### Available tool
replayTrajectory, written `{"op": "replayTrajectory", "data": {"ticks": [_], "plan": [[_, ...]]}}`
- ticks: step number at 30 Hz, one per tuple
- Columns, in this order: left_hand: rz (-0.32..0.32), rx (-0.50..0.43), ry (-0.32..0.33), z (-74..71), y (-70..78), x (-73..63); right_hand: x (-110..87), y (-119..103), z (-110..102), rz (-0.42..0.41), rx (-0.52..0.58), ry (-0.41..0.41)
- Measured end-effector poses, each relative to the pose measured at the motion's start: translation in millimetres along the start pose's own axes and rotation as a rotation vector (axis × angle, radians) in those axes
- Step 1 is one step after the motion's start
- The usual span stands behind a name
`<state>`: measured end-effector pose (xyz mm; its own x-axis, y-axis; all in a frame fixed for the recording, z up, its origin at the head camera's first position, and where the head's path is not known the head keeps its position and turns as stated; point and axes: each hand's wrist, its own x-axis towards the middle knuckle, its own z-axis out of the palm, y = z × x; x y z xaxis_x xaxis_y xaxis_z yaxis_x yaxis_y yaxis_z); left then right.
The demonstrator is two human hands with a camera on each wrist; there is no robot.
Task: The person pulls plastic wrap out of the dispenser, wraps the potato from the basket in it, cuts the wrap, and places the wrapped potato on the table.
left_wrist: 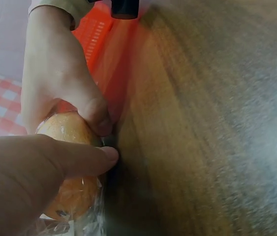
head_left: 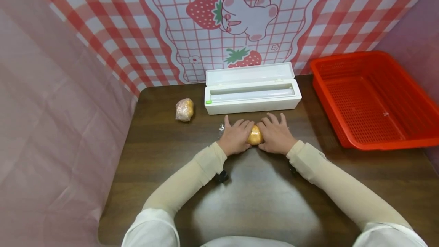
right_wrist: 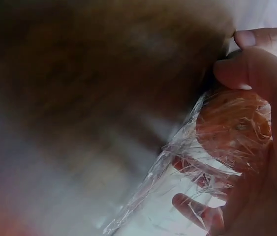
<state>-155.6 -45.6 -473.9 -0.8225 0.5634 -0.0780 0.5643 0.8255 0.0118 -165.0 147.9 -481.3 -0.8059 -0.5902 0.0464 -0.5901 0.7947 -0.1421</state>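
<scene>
A round orange-yellow fruit (head_left: 255, 136) sits on the table between both hands, with clear plastic wrap (right_wrist: 153, 182) around it. My left hand (head_left: 236, 137) grips it from the left, thumb along its near side. From the right, my right hand (head_left: 276, 135) holds it the same way, and the two thumbs come close together in the left wrist view. Loose, crinkled film trails past the fruit (left_wrist: 74, 199) on both sides. The hands cover much of the fruit's sides.
Beyond the hands stands a white wrap dispenser (head_left: 252, 106), lid up and a film roll inside. Another fruit in crinkled wrap (head_left: 184, 109) lies at the left. A red plastic basket (head_left: 350, 142) occupies the right side, and a checked cloth (head_left: 116, 22) hangs behind.
</scene>
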Motion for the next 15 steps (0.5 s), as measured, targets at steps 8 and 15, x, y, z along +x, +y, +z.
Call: {"op": "replayTrajectory", "data": {"ticks": [8,15], "plan": [[0.004,-0.053,-0.07,-4.8,-5.2,7.4,9.4,1.2,0.0,0.076,0.051,-0.111],[0.029,-0.14,-0.172,-17.6,-8.1,13.0,7.9,0.1,-8.3,0.082,0.11,-0.173]]}}
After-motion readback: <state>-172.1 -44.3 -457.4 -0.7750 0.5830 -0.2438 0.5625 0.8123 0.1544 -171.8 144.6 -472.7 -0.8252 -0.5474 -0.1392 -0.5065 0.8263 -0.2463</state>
